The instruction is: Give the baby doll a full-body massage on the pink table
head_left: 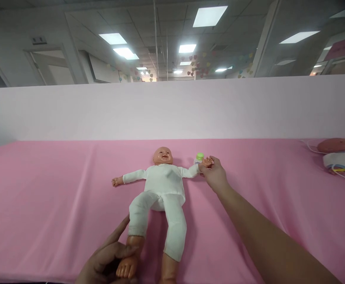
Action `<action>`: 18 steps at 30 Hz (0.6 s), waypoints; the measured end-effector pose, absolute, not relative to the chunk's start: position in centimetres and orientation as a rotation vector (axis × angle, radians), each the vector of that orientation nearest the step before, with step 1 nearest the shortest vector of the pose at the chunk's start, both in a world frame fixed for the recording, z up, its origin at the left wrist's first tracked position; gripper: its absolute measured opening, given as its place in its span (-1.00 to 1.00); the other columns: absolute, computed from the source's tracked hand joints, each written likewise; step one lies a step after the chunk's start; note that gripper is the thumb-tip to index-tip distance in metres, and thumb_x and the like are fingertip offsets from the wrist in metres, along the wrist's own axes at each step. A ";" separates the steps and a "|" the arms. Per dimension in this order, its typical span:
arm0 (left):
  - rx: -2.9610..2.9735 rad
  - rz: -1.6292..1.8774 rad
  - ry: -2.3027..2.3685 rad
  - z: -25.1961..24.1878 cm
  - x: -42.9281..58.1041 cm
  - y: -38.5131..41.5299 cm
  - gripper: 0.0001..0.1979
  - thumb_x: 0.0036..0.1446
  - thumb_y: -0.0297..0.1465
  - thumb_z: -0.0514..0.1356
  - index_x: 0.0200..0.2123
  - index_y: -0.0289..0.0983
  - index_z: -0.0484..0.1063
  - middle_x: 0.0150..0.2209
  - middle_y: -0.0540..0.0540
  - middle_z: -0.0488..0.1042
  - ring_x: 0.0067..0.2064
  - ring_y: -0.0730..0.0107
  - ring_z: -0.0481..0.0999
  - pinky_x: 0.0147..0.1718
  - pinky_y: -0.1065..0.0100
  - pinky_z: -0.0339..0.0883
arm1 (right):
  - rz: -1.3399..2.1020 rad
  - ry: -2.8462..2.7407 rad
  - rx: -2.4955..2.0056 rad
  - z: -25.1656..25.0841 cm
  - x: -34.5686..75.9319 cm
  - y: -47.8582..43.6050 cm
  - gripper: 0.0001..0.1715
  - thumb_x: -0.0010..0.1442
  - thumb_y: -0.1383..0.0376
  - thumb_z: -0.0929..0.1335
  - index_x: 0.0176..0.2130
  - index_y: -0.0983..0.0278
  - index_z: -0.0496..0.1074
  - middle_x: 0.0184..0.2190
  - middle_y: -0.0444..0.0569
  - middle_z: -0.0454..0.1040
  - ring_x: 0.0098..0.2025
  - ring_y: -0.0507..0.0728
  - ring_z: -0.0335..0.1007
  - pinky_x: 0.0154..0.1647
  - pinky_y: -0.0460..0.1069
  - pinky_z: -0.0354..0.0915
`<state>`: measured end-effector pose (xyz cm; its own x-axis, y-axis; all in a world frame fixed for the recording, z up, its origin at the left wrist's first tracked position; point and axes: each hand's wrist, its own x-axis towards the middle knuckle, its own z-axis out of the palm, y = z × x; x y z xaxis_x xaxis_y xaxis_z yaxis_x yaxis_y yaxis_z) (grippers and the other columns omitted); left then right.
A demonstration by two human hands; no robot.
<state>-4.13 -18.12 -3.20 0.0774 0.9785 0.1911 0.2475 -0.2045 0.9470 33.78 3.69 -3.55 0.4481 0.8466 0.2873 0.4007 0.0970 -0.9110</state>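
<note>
A baby doll (165,181) in a white cloth suit lies face up, its head toward the far wall and its arms spread wide. My left hand (107,256) is closed around the doll's foot and ankle on the left side, with the index finger stretched along the leg. At the right, my right hand (216,175) pinches the doll's wrist and hand between thumb and fingers. Just behind that wrist stands a small white bottle with a light green cap (200,156), partly hidden by the doll's hand.
Pink cloth (56,197) covers the table, with some creases. A low white wall (172,110) runs along the back edge, with glass above it. Near the far right edge lies another doll (338,146), beside thin white tubing and a blue and white item.
</note>
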 end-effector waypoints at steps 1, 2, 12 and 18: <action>1.591 1.175 1.253 -2.8 -3.9 -17.8 -0.70 -0.05 -0.25 0.51 -0.17 -0.03 0.70 0.46 -0.11 0.19 0.39 -0.30 0.26 0.16 -0.08 0.42 | 0.442 -1.180 -1.475 -3.0 32.9 3.2 -0.17 0.12 0.07 0.47 0.29 0.20 0.27 0.01 0.09 0.58 -0.15 0.23 0.62 -0.22 0.06 0.55; 1.608 1.166 1.253 -2.4 -3.7 -17.4 -0.70 -0.02 -0.26 0.49 -0.15 -0.04 0.70 0.47 -0.11 0.16 0.39 -0.31 0.26 0.14 -0.07 0.44 | 0.417 -1.238 -1.422 -2.6 32.0 2.6 -0.18 0.14 0.07 0.47 0.30 0.18 0.26 0.02 0.07 0.58 -0.13 0.22 0.62 -0.18 0.08 0.56; 1.629 1.230 1.192 0.3 -0.7 -11.3 -0.65 0.01 -0.31 0.48 -0.07 -0.10 0.67 0.32 -0.16 0.42 0.49 -0.22 0.04 0.34 -0.19 0.18 | -0.072 -2.112 -0.986 -3.1 25.6 0.0 -0.61 0.24 0.46 0.37 0.04 0.20 0.49 -0.07 0.02 0.61 -0.02 0.24 0.48 0.08 0.16 0.42; 1.557 1.300 1.134 -0.4 -0.2 -9.5 -0.65 -0.04 -0.36 0.50 -0.12 -0.11 0.68 0.09 -0.17 0.63 0.50 -0.12 0.01 0.43 -0.21 -0.05 | -0.118 -2.229 -0.909 -2.9 25.7 -0.4 -0.75 0.31 0.45 0.36 -0.09 0.19 0.55 -0.08 -0.01 0.61 0.00 0.21 0.44 0.10 0.13 0.37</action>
